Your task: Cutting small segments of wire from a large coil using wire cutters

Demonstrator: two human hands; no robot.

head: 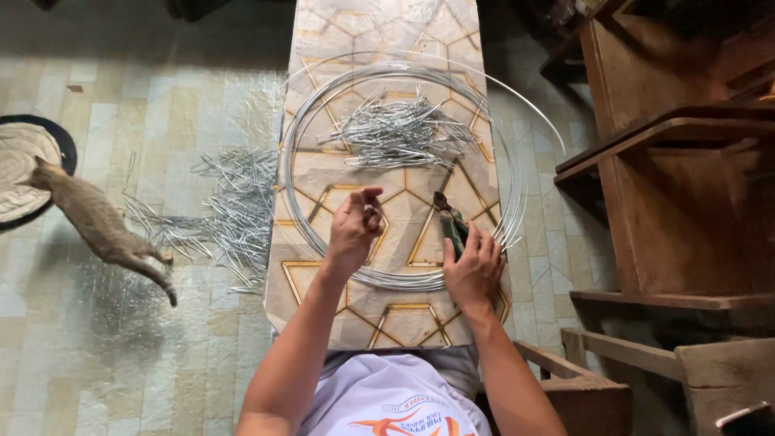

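A pair of green-handled pliers (452,226) is gripped in the right hand (472,266), fingers wrapped round the handles, beside the coil of wire (300,129) on the patterned bench (404,323). The left hand (353,230) is raised — fingertips pinched together, though what is held cannot be told. Cut wire pieces (400,129) are heaped inside the coil.

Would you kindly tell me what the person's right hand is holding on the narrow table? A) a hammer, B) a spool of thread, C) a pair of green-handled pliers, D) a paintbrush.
C: the right hand closes its grip on the green-handled pliers, jaws pointing away over the wire coil, while the left hand pinches a small wire piece.
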